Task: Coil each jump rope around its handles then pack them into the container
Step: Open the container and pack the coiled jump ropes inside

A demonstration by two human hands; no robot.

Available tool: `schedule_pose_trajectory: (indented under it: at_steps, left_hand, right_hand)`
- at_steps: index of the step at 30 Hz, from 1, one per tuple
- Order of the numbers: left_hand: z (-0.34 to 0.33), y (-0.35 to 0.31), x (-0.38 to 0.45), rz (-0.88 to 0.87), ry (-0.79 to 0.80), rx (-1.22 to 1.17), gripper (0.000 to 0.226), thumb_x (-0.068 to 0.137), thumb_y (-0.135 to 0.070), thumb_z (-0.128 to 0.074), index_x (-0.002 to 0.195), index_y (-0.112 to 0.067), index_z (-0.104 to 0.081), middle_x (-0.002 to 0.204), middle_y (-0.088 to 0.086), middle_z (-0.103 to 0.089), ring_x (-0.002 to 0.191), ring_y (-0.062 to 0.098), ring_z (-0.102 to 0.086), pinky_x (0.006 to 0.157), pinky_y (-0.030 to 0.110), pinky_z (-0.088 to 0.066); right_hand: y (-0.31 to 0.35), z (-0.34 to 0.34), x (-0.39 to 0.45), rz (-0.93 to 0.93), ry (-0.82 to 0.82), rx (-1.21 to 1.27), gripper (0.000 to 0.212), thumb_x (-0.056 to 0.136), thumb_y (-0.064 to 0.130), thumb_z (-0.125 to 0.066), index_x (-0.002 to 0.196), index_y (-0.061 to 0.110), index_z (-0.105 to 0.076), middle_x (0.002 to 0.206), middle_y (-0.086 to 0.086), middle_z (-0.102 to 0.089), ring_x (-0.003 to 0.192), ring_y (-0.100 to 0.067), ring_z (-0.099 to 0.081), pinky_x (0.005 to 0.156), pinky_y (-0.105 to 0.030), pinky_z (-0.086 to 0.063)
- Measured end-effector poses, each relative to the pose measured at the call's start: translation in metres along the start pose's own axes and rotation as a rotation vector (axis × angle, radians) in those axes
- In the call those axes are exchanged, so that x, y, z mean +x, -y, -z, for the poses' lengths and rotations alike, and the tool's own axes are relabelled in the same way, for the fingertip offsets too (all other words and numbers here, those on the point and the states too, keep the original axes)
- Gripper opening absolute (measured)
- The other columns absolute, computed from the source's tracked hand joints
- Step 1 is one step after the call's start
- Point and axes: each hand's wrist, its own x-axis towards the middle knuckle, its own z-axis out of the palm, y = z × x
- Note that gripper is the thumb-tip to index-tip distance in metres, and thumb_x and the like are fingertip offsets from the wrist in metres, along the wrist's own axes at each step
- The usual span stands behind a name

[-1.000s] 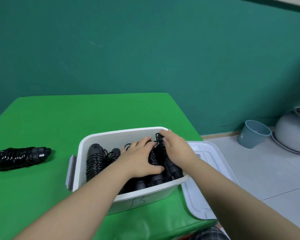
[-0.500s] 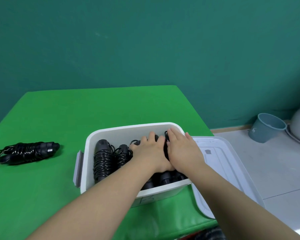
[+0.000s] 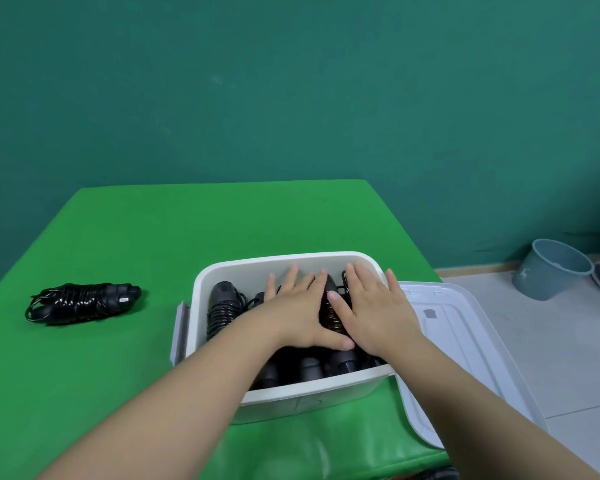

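Green table [image 3: 222,220] — hands [image 3: 340,306] flat on ropes [image 3: 331,313] inside container [image 3: 291,263].

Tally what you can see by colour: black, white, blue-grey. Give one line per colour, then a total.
Black: 1 coiled rope on the table, more in the container, count hidden by the hands
White: 2, container, lid
Blue-grey: 1, bucket
Total: 4 countable

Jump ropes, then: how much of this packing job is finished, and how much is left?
Mostly done, it seems. Several coiled ropes already lie inside the white container. In hand: the left hand and right hand press flat on the ropes in the container, settling them. Left: one coiled rope sits out on the green table, and the lid lies beside the container, not on it.
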Motion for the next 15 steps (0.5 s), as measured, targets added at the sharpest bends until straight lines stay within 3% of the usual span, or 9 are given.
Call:
schedule_pose_trajectory:
  at_steps: [3,6,10,12,15]
  left_hand:
    - [0.020,0.035,-0.019,-0.122,-0.244,0.000,0.072,0.086,-0.055,-0.055,0.147,-0.025,-0.028,0.157,-0.006,-0.018,0.145,0.011,0.003,0.116,0.040,0.011]
    - [0.033,0.076,-0.033,-0.097,-0.533,-0.138,0.042,0.093,-0.036,-0.053,0.133,-0.024,-0.049,0.143,-0.006,-0.043,0.140,0.011,-0.024,0.117,0.034,-0.008]
    - [0.026,0.137,-0.039,0.109,-0.712,-0.243,0.034,0.093,-0.020,-0.053,0.127,-0.012,-0.054,0.131,0.003,-0.052,0.126,0.018,-0.042,0.109,0.035,-0.028]
    - [0.015,0.165,-0.039,0.225,-0.761,-0.278,0.033,0.093,-0.012,-0.051,0.126,-0.008,-0.054,0.131,0.008,-0.052,0.125,0.023,-0.043,0.109,0.038,-0.030]
    - [-0.003,0.202,-0.034,0.382,-0.725,-0.261,0.046,0.086,0.000,-0.050,0.131,-0.006,-0.047,0.139,0.013,-0.043,0.130,0.029,-0.036,0.111,0.042,-0.027]
  right_hand:
    - [0.012,0.000,0.005,-0.089,-0.045,0.033,0.077,0.094,0.059,-0.008,0.152,0.008,-0.013,0.160,-0.006,-0.011,0.147,-0.016,-0.008,0.117,-0.041,0.008]
    - [0.029,-0.001,0.011,-0.082,-0.096,0.080,0.082,0.089,0.059,-0.012,0.150,0.004,-0.017,0.160,-0.010,-0.008,0.147,-0.021,-0.001,0.118,-0.043,0.005]
    - [0.032,-0.004,0.012,0.006,-0.037,0.117,0.073,0.088,0.067,-0.030,0.150,0.032,-0.015,0.160,-0.009,0.001,0.148,-0.020,0.001,0.117,-0.047,-0.004]
    - [0.031,-0.003,0.012,0.007,-0.050,0.117,0.071,0.081,0.075,-0.023,0.145,0.045,-0.021,0.160,-0.010,0.000,0.147,-0.019,-0.001,0.116,-0.047,-0.006]
    - [0.033,-0.005,0.013,-0.009,-0.047,0.110,0.081,0.068,0.084,-0.010,0.138,0.050,-0.031,0.160,-0.010,-0.002,0.147,-0.018,-0.002,0.116,-0.046,-0.009]
